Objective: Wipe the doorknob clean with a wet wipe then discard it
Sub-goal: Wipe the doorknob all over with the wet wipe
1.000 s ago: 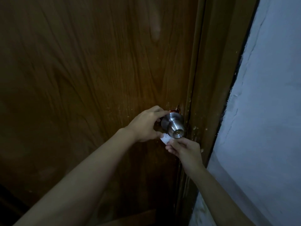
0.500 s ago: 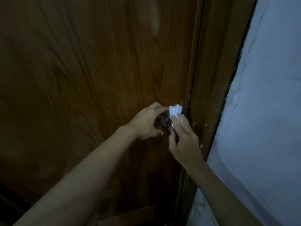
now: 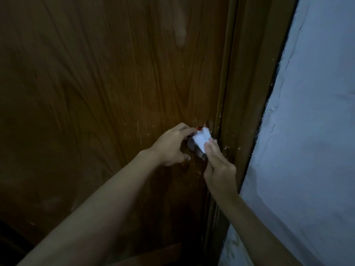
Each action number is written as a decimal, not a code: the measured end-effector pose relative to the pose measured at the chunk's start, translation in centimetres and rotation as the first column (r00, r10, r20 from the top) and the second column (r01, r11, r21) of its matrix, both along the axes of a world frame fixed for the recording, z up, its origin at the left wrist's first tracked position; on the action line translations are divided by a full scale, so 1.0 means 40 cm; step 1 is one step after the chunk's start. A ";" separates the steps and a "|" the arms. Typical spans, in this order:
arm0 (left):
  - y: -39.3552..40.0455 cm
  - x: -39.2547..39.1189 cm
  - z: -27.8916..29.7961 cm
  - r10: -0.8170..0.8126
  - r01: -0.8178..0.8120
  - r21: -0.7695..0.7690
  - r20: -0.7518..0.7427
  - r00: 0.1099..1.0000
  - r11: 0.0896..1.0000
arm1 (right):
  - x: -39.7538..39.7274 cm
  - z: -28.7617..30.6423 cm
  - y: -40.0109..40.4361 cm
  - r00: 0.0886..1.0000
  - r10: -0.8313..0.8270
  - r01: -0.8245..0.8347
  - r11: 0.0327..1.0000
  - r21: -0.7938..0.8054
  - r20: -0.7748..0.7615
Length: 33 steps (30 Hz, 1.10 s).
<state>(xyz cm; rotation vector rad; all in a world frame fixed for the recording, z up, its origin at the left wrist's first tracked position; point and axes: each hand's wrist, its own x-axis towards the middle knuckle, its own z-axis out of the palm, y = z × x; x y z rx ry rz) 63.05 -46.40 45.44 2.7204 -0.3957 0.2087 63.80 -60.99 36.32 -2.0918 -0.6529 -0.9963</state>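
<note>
Doorknob wipe, step in hand: right hand [image 3: 219, 167] presses wet wipe [image 3: 200, 142] over doorknob [image 3: 194, 149], left hand [image 3: 171, 145] pinching its neck beside; best rotate wipe around all sides with firm pressure.

No text, label, brand, number or sign can be read anywhere in this dim view: the wooden door [image 3: 115, 93] shows only grain and a few pale flecks, the door frame [image 3: 247, 93] and the pale wall [image 3: 311, 131] carry no writing, and the white wet wipe [image 3: 200, 140] is blank on the side that shows
</note>
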 end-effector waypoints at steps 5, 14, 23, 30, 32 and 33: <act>-0.001 0.000 -0.002 0.009 -0.009 -0.008 0.008 1.000 1.000 | 0.006 -0.002 0.001 0.999 0.046 -0.046 0.991 -0.127 0.001; -0.001 0.003 -0.001 0.008 -0.008 -0.018 -0.002 1.000 1.000 | 0.013 0.023 -0.008 0.990 0.022 -0.019 1.000 0.024 -0.142; 0.003 0.001 0.003 -0.010 0.010 -0.032 -0.025 1.000 0.999 | 0.010 0.094 -0.063 1.000 -0.010 0.010 1.000 0.020 0.011; 0.004 0.002 0.005 -0.013 0.013 -0.007 -0.025 1.000 1.000 | 0.047 0.119 -0.019 0.973 0.193 -0.227 0.899 -0.376 -0.128; 0.005 0.002 0.007 -0.017 0.016 -0.009 -0.023 1.000 1.000 | 0.049 0.105 -0.016 0.976 0.175 -0.210 0.911 -0.354 -0.130; 0.005 0.002 0.007 -0.020 0.020 -0.012 -0.023 1.000 1.000 | 0.046 0.098 -0.012 0.978 0.155 -0.192 0.927 -0.323 -0.139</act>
